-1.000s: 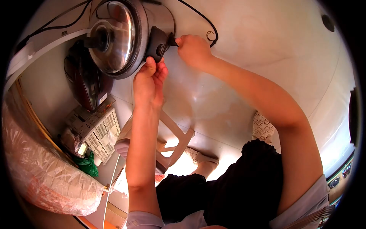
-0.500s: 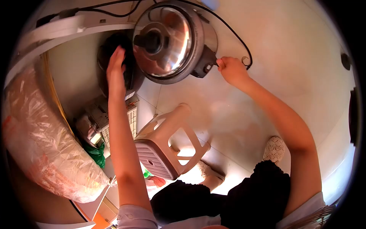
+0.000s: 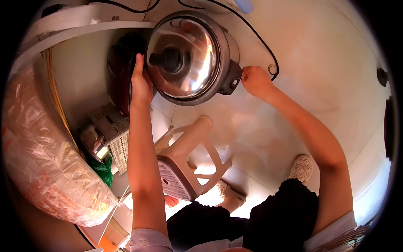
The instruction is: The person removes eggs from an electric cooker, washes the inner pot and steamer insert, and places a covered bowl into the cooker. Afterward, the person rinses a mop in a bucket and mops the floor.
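An electric pot (image 3: 226, 50) with a shiny domed metal lid (image 3: 195, 63) and black knob stands at the top centre, lid facing me. My left hand (image 3: 142, 83) is against its left side, thumb pointing up along the edge; its other fingers are partly hidden by the pot. On the right, my right hand (image 3: 256, 80) is closed beside the dark control housing (image 3: 231, 80) on the pot's side. The black power cord (image 3: 268, 48) curves down and passes behind this hand, which appears to grip the cord's end at the housing.
A beige plastic stool (image 3: 197, 138) lies tipped on the tiled floor below the pot. Left of it are a dark rounded appliance (image 3: 119, 77), a perforated box (image 3: 119, 145), a green bag (image 3: 103, 170) and a large clear plastic bag (image 3: 46, 155). A white shelf edge (image 3: 84, 33) runs above.
My left hand has moved right onto the pot's side. The pot has shifted slightly right and downward in view. My right hand stays closed beside the control housing.
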Available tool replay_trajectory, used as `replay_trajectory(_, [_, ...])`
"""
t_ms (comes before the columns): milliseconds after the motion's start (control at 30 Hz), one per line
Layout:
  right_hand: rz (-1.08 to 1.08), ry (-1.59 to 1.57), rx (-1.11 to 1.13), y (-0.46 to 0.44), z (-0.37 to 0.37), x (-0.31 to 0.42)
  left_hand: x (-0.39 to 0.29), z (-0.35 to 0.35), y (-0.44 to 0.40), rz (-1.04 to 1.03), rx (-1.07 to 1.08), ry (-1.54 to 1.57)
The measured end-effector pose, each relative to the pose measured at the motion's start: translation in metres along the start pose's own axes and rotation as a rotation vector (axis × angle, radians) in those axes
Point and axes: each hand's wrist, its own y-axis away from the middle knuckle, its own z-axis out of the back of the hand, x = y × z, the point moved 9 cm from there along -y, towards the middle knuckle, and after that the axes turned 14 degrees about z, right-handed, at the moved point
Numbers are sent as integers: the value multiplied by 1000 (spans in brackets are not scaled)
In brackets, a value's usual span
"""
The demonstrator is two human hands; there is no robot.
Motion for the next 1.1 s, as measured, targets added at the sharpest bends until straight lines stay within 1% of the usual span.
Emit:
replay_trajectory(33, [4, 0, 2, 0, -3, 0, 3, 5, 6, 9, -44, 4])
replay_trajectory(67, [19, -9, 52, 0, -10, 1, 5, 11, 10, 15, -88, 10])
replay_trajectory(100, [35, -17, 100, 0, -17, 3, 7, 16, 11, 10, -91, 14])
replay_trajectory(133, [41, -11, 100, 2, -20, 5, 13, 24, 11, 32, -120, 38])
replay_trajectory(200, [109, -91, 179, 9, -35, 16, 14, 34, 16, 49, -147, 68])
replay_trajectory(233, [71, -145, 266, 12, -49, 14, 18, 38, 19, 142, -134, 5])
replay_trajectory(267, [74, -139, 268, 12, -46, 16, 24, 39, 23, 235, -121, -56])
replay_trajectory(300, [67, -168, 354, 14, -49, 18, 23, 39, 25, 231, -122, -49])
replay_trajectory(333, [57, -198, 441, 16, -52, 21, 21, 50, 29, 213, -255, -158])
replay_trajectory(367, [60, -195, 446, 10, -43, 24, 17, 60, 37, 196, -390, -267])
replay_trajectory(400, [104, -62, 339, -5, -20, 28, 15, 53, 48, 201, -395, -262])
replay_trajectory(433, [149, 68, 233, -19, -2, 33, -15, 41, 70, -71, -498, -508])
replay_trajectory(467, [226, -44, -15, -32, 21, 45, -38, 24, 93, -351, -587, -752])
replay_trajectory(500, [301, -151, -268, -41, 44, 52, -39, 16, 101, -419, -527, -766])
replay_trajectory(533, [374, -152, -315, -55, 48, 55, -37, 9, 106, -419, -530, -764])
replay_trajectory(567, [449, -154, -358, -68, 50, 57, -33, -8, 110, -426, -477, -790])
replay_trajectory(600, [454, -158, -351, -80, 45, 55, -29, -17, 113, -431, -426, -818])
replay_trajectory(667, [520, -377, -154, -98, 22, 61, -31, -13, 112, -429, -453, -793])
replay_trajectory(700, [449, -340, -132, -101, 20, 58, -39, -24, 117, -489, -431, -811])
replay_trajectory(733, [455, -340, -127, -104, 19, 54, -43, -33, 121, -547, -408, -827])
replay_trajectory(767, [514, -330, -114, -105, 20, 54, -44, -37, 121, -612, -386, -816])
replay_trajectory(800, [574, -323, -99, -105, 18, 57, -43, -37, 120, -605, -398, -816])
replay_trajectory(833, [497, -266, -71, -106, 12, 47, -38, -36, 116, -520, -426, -831])
replay_trajectory(867, [507, -266, -62, -104, 11, 49, -35, -33, 112, -440, -455, -841])
replay_trajectory(900, [491, -152, -84, -102, 12, 49, -40, -35, 115, -498, -472, -868])
replay_trajectory(933, [474, -38, -107, -101, 14, 48, -40, -30, 114, -498, -482, -863])
replay_trajectory(1000, [463, -12, -120, -99, 13, 51, -44, 0, 114, -506, -467, -567])
replay_trajectory(1033, [433, 12, -134, -98, 14, 49, -44, 18, 114, -418, -434, -384])
replay_trajectory(1100, [444, -26, -111, -102, 12, 45, -63, 34, 126, -398, -416, -247])
